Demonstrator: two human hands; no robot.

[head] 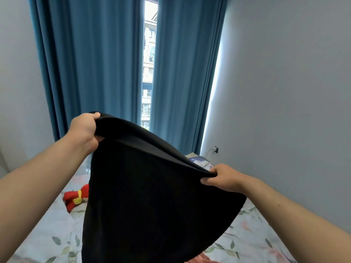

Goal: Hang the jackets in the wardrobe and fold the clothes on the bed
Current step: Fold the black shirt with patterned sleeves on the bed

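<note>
Head view: left hand (pixel 84 130), right hand (pixel 223 178) fingers (pixel 206 180) tight on black garment (pixel 152 205), lengthwise downward.

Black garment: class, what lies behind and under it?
The left hand and right hand grip the black garment over the floral bed. A red item shows at its left edge, pink cloth at its bottom. The rest is covered.

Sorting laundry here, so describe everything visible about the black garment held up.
The black soft-fabric garment hangs spread above the floral bed sheet, its top edge slanting: the left hand grips the higher corner, the right hand pinches the lower one. Matte, no print visible; its lower end runs out of view.
</note>
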